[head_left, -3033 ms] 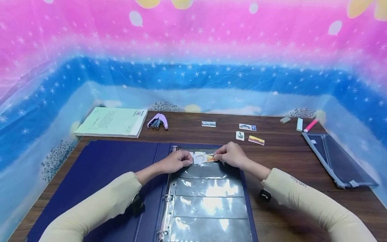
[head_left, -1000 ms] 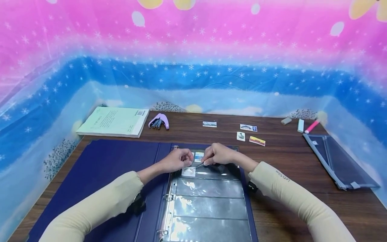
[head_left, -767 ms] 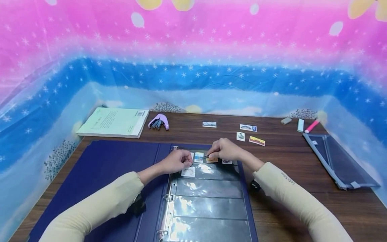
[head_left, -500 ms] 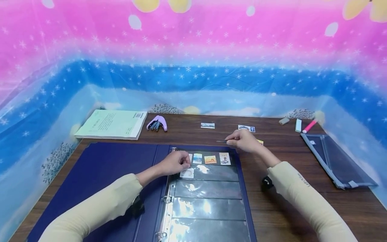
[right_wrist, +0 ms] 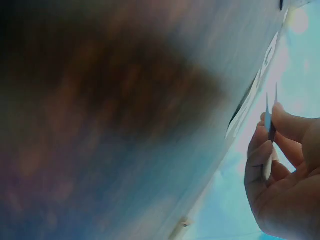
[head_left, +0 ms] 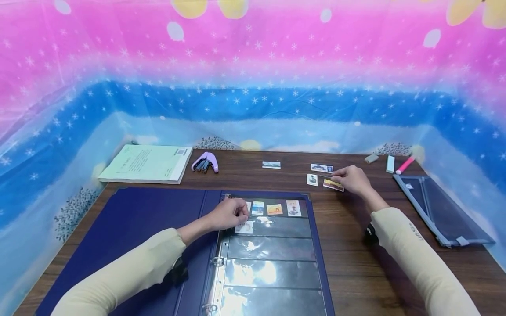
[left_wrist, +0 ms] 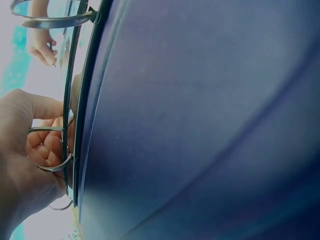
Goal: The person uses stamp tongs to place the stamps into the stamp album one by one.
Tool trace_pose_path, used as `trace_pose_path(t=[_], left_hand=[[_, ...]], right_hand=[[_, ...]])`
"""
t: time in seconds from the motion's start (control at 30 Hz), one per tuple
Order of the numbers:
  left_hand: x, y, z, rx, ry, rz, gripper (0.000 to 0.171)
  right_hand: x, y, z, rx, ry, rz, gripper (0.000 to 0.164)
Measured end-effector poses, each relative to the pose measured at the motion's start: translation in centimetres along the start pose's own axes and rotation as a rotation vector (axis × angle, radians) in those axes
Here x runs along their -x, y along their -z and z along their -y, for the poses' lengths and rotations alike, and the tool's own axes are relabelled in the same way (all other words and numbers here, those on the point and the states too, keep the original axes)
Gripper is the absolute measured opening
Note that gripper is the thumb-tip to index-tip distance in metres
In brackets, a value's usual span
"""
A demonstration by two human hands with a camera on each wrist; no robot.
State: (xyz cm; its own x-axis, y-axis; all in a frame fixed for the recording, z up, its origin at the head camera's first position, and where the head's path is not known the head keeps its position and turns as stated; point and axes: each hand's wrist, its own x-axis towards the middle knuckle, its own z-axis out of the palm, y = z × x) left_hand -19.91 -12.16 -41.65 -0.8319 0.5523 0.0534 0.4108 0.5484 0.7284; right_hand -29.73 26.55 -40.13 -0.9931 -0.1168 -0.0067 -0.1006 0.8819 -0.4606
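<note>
My right hand holds metal tweezers, their two tips apart in the right wrist view. In the head view the hand is over the yellow-and-red stamp, with a small portrait stamp and a wide stamp close by. My left hand pinches the clear pocket page near its top left corner, partly covering a stamp there. Along the top row sit a blue stamp, an orange stamp and a tall pale stamp. One white stamp lies in the second row.
The page belongs to an open navy ring binder. Behind it lie a green book, a purple hole punch and another stamp. At right are an eraser, a pale block, a pink pen and a mesh pouch.
The white stamp went from over the top row to the second row. My right hand then moved with the tweezers from the page to the loose stamps at right. My left hand stayed put.
</note>
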Motion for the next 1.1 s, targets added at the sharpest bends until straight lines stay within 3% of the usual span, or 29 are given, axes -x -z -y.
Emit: trace_pose_path(t=[0.23,0.6,0.9,1.1], left_hand=[[0.1,-0.1,0.0,-0.011,0.002,-0.006,0.007],[0.2,-0.1,-0.2,-0.004,0.005,0.005,0.007],[0.0,-0.1,0.0,-0.03,-0.005,-0.003,0.007],[-0.1,-0.1,0.2,-0.097,-0.018,-0.02,0.006]], right_hand=[[-0.4,0.0,-0.4,0.023,-0.004,0.065,0.027],[-0.6,-0.2,0.6,0.005,-0.004,0.074,0.026],[-0.7,-0.3,1.4,0.065,-0.001,-0.04,0.023],[0.4,0.0,3.9,-0.032,0.076,-0.125,0.026]])
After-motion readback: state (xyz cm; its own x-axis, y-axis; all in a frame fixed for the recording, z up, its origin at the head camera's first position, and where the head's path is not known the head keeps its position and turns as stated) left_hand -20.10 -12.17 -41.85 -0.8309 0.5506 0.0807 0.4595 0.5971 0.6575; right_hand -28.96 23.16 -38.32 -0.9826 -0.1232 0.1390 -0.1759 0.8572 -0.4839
